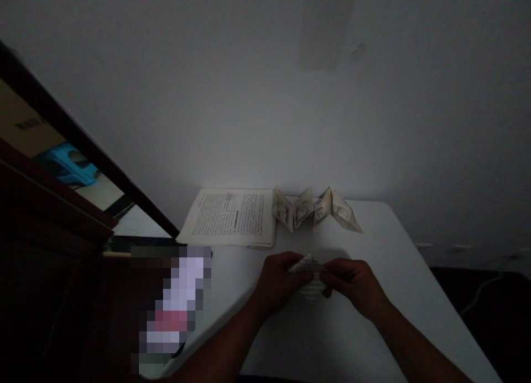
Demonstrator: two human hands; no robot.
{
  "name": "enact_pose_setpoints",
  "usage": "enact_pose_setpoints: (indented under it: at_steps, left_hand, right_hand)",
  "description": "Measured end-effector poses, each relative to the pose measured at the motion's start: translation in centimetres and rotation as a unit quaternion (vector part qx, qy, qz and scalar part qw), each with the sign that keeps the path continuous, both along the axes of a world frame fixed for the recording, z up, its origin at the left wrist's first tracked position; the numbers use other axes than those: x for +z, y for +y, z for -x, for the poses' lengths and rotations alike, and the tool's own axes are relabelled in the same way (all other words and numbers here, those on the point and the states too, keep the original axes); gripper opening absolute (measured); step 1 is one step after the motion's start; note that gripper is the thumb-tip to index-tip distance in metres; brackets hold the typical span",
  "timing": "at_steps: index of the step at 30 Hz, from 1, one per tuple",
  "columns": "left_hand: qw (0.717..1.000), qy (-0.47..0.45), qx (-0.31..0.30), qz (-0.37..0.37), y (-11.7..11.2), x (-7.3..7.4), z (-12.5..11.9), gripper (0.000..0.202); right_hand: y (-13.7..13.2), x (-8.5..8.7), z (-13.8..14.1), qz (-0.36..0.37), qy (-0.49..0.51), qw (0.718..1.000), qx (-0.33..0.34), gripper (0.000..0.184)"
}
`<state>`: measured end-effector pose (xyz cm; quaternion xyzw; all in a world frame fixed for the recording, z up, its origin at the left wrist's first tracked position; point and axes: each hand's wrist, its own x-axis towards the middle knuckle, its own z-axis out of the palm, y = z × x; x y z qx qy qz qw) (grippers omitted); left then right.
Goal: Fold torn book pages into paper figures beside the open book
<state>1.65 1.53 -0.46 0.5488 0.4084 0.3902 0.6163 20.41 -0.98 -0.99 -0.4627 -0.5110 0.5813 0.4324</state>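
Note:
A small folded sheet of printed paper [312, 291], diamond-shaped, is held up over the white table between both hands. My left hand [280, 278] pinches its left side, thumb across the front. On the right side, my right hand [350, 280] grips the edge between thumb and fingers. Behind the hands stand folded paper shapes with pointed tips: one pair [292, 208] beside the book and another piece [337, 210] to its right. Some fingertips are hidden behind the paper.
A stack of printed pages [232, 217] lies at the table's back left, against the wall. A blurred-out bright object [182, 300] is at the left edge of the white table [373, 338]. Farther left, a dark-framed mirror-like panel [91, 150] leans. The room is dim.

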Motion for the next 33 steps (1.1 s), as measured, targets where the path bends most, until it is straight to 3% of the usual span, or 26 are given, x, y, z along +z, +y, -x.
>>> enact_pose_setpoints:
  at_steps: [6, 17, 26, 29, 33]
  left_hand:
    - [0.998, -0.032, 0.026, 0.045, 0.5, -0.1, 0.6, 0.024]
    - [0.998, -0.045, -0.019, 0.037, 0.3, -0.1, 0.9, 0.031]
    - [0.99, 0.122, -0.007, -0.067, 0.0, 0.8, 0.4, 0.012]
    - [0.994, 0.095, -0.002, -0.045, 0.1, 0.7, 0.4, 0.013]
    - [0.998, 0.067, 0.019, -0.011, 0.2, 0.5, 0.2, 0.015]
  right_hand:
    - [0.2, -0.2, -0.8, -0.008, 0.01, 1.0, -0.002, 0.012]
    - [0.0, -0.4, -1.4, -0.016, -0.029, 0.999, -0.034, 0.018]
    - [-0.5, 1.1, -0.3, -0.133, -0.21, 0.969, 0.007, 0.016]
    - [-0.6, 1.0, -0.2, -0.153, -0.227, 0.961, -0.021, 0.016]
    - [-0.6, 0.2, -0.1, -0.173, -0.229, 0.952, -0.106, 0.018]
